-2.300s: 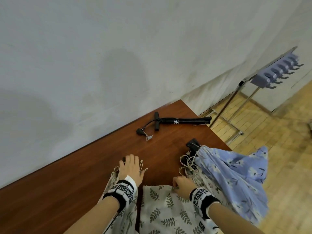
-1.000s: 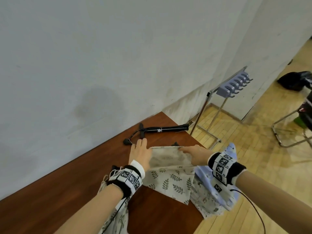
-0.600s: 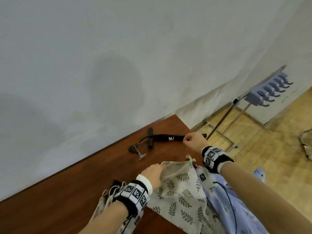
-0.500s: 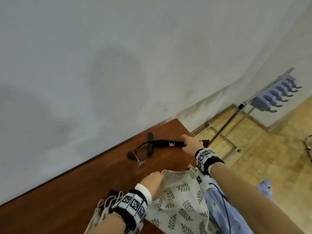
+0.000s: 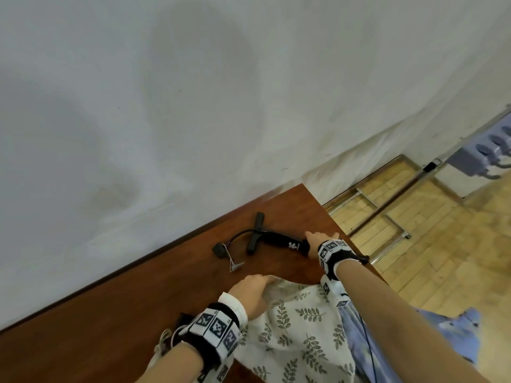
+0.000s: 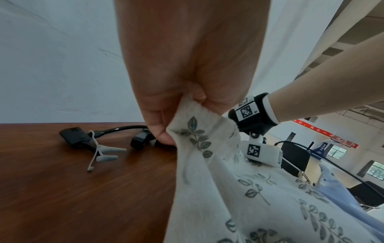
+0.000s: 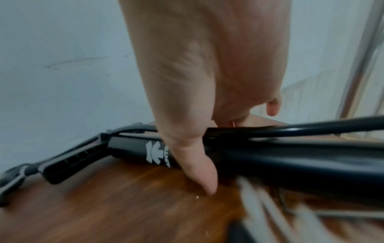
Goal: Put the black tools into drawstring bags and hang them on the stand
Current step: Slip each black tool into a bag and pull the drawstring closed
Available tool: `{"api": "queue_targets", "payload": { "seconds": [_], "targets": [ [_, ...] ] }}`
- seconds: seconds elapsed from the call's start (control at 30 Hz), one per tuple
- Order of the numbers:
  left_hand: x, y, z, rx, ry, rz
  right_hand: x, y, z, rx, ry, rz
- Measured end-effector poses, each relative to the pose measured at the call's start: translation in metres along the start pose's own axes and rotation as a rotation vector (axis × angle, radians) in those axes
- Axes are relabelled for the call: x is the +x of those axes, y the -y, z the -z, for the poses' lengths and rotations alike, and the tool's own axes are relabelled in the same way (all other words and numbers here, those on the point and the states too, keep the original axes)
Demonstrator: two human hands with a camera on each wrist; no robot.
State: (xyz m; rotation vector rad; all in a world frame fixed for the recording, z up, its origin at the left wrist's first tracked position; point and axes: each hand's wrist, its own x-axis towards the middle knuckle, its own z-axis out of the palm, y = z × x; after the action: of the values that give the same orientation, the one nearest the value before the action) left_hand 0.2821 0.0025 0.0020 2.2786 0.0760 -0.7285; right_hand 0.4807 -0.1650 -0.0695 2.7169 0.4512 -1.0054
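1. The long black tube-shaped pump with a white logo (image 5: 279, 241) lies flat on the reddish-brown wooden worktop (image 5: 110, 308), near its far corner by the pale wall (image 5: 193, 92).
2. A short black crossbar (image 5: 255, 233) sits at the pump's far end, and a thin black hose (image 5: 239, 235) curves from there to a small black head (image 5: 219, 250) with grey attachments on a cord (image 5: 235, 265) beside it.
3. The right hand (image 5: 318, 240) is on the pump's barrel: in the right wrist view the thumb (image 7: 195, 164) reaches down the near side to the worktop while the fingers (image 7: 272, 105) go over the far side, closing round the tube.
4. The left hand (image 5: 251, 293) pinches the top edge of a cream cloth drawstring bag printed with grey-green leaves (image 5: 298, 335), thumb and curled fingers gripping the fabric, which hangs lifted from the worktop.
5. A light blue floral cloth bag (image 5: 453, 330) lies under the right forearm, draping over the worktop's edge.
6. A metal stand with a grey-blue block of hooks (image 5: 481, 153) stands on the wooden floor (image 5: 442, 258), well apart from the pump.
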Motion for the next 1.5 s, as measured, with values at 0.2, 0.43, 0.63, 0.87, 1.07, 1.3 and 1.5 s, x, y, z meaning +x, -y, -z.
{"api": "queue_targets", "payload": {
  "seconds": [0.2, 0.43, 0.63, 0.87, 1.07, 1.3, 1.5],
  "targets": [
    [-0.011, -0.009, 0.002, -0.072, -0.037, 0.021, -0.036, -0.019, 0.006, 0.216, 0.084, 0.088],
    [-0.053, -0.044, 0.005, -0.144, -0.165, -0.028, -0.131, -0.047, 0.034, 0.273, -0.195, 0.101],
    [-0.094, -0.071, 0.005, -0.312, -0.542, -0.127, -0.236, -0.074, 0.042, 0.33, -0.407, 0.056],
    [-0.14, -0.094, 0.005, -0.033, -0.602, -0.095, -0.355, -0.094, 0.011, 0.407, -0.514, 0.025],
    [-0.168, -0.111, -0.03, -0.206, -0.466, -0.343, -0.41, -0.083, -0.039, 0.772, -0.506, 0.225],
    [-0.176, -0.16, -0.068, -0.419, -0.372, -0.421, -0.445, -0.04, -0.063, 1.026, -0.48, 0.439],
    [-0.194, -0.158, -0.059, -0.189, -0.125, -0.431, -0.465, -0.032, -0.076, 1.051, -0.391, 0.45]
  ]
}}
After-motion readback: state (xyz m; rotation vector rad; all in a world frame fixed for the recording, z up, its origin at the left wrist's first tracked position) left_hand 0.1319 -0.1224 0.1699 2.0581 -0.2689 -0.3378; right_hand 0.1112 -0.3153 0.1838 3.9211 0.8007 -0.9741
